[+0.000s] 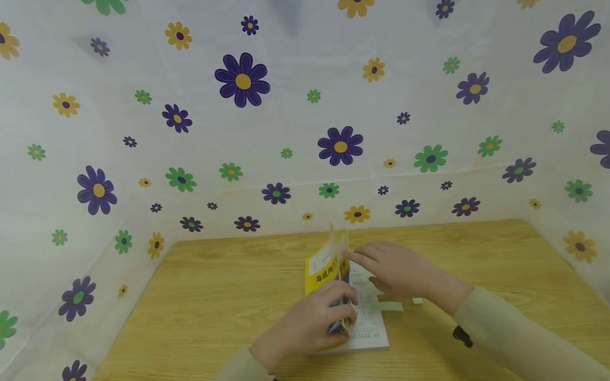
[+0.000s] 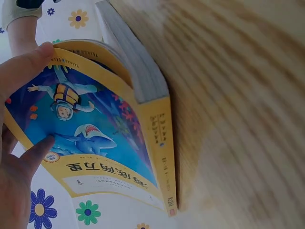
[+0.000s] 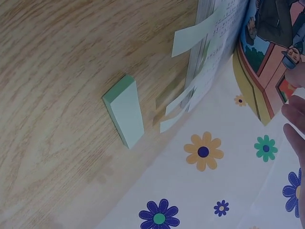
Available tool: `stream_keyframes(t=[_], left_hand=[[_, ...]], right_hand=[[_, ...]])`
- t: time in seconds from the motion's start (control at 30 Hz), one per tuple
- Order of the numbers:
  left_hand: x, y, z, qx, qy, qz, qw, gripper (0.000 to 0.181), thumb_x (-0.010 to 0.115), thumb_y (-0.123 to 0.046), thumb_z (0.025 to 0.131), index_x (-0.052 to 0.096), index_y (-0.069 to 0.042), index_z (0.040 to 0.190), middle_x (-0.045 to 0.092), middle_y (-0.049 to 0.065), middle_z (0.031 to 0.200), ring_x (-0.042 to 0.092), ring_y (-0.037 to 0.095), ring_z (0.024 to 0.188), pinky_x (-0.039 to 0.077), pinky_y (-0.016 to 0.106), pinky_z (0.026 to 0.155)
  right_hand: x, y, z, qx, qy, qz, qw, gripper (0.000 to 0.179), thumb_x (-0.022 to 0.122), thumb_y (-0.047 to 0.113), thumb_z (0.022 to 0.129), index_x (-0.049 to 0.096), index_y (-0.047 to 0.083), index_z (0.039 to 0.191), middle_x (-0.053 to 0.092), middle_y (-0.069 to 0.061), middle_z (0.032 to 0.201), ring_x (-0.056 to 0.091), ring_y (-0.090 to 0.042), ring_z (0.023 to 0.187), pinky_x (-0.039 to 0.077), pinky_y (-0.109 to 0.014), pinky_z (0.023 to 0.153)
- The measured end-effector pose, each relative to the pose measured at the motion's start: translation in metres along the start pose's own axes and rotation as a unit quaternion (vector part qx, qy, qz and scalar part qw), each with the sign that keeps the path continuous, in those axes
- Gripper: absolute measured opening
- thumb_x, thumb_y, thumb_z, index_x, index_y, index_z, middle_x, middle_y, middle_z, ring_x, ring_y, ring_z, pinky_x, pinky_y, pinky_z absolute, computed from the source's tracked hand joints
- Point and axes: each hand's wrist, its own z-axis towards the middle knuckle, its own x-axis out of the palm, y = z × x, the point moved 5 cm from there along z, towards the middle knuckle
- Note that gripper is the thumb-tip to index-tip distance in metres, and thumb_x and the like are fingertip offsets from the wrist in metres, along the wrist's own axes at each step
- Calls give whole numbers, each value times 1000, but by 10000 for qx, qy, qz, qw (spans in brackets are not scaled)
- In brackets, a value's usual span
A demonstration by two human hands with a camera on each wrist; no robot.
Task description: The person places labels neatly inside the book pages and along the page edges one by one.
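A yellow-and-blue paperback book (image 1: 318, 271) stands opened on the table, its front cover raised to the left. That cover (image 2: 86, 119) shows a diver and a shark in the left wrist view. My left hand (image 1: 314, 316) grips the raised cover, with the thumb on one side and fingers curled over its edge. The straight fingers of my right hand (image 1: 398, 268) touch the raised leaves near their upper edge. Pale green sticky tabs (image 3: 193, 38) stick out from the book's page edge. In the right wrist view a colour picture (image 3: 271, 43) shows on a raised leaf.
A small pad of pale green sticky notes (image 3: 126, 114) lies on the wooden table (image 1: 213, 306), just right of the book. White cloth (image 1: 292, 123) printed with flowers walls in the table at the back and both sides.
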Motion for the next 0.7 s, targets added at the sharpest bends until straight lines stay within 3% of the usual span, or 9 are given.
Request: stream_keyframes(t=[0.4,0.7], left_hand=[[9,-2,6,-54,318,336,9989,33,93,-19,82,67,-20,102,62,3,134,56,18,132,45,29,118],[14,0,8,-234,491,833,9950,37,96,-30,80,69,-25,105,62,-4,139,49,18,146,31,43,130]], right_hand=[[6,-3,1,-50,-49,70,10000,69,79,13,93,51,11,156,69,-7,136,69,-24,123,56,-42,107],[8,-4,-1,-22,-48,-64,10000,58,82,18,92,60,10,145,69,-8,136,68,-25,123,56,-42,107]])
